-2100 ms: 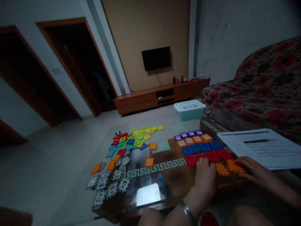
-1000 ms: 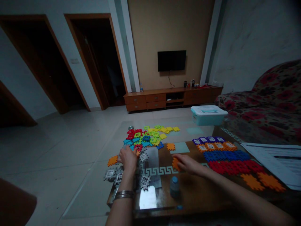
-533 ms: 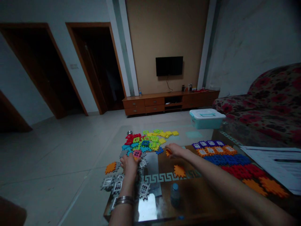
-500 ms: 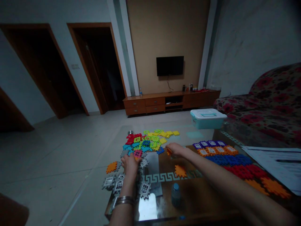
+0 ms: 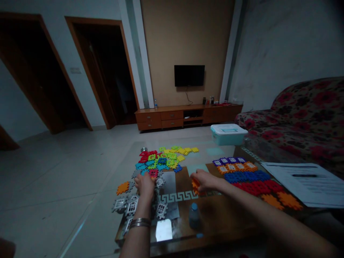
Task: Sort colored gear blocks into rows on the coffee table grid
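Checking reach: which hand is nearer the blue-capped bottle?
Right hand is nearer, beyond the blue-capped bottle and not touching it; left hand is farther, off to the bottle's left.

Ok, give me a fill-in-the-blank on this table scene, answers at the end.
The right hand lies on a ____ tile.
The bangle is on the wrist of the ____ hand.
On the table, the blue row lies between the orange row and the ____ row.
The storage box has a ____ lid.

Missing words: orange; left; red; white.
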A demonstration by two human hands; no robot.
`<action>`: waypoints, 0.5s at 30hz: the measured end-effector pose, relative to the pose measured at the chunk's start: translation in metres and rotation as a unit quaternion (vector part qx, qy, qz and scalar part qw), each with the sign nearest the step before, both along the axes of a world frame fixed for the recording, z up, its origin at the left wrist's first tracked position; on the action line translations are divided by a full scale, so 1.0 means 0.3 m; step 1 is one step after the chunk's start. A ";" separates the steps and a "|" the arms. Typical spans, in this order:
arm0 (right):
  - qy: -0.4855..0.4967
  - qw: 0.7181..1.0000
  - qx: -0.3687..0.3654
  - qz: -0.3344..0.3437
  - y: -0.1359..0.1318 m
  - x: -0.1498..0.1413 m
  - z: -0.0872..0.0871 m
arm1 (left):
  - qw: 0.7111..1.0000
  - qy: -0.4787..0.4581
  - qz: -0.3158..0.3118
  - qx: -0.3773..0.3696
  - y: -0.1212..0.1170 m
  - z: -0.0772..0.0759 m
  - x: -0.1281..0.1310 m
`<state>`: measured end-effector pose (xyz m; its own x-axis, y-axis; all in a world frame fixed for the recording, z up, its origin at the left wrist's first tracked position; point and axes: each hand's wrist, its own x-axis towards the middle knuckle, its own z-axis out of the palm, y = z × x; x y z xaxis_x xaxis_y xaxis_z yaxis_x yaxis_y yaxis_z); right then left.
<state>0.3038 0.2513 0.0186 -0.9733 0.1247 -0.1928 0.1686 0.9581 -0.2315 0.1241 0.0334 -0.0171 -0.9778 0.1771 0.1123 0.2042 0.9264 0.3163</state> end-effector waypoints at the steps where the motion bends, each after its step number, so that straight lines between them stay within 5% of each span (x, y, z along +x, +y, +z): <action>1: -0.007 1.000 0.000 0.003 -0.017 0.022 -0.011 | 1.000 -0.009 0.002 -0.014 -0.002 -0.003 -0.001; 8: 0.053 0.998 -0.027 0.009 -0.069 0.163 -0.083 | 0.996 -0.029 -0.016 -0.083 -0.013 0.015 0.011; 15: 0.068 0.997 -0.003 -0.022 0.005 0.409 -0.113 | 0.989 0.006 -0.052 -0.141 0.002 0.001 -0.004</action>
<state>0.4264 0.2529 -0.0153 -0.9842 0.1669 -0.0597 0.1768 0.9490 -0.2609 0.1229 0.0339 -0.0167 -0.9516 0.3025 0.0548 0.3050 0.9513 0.0456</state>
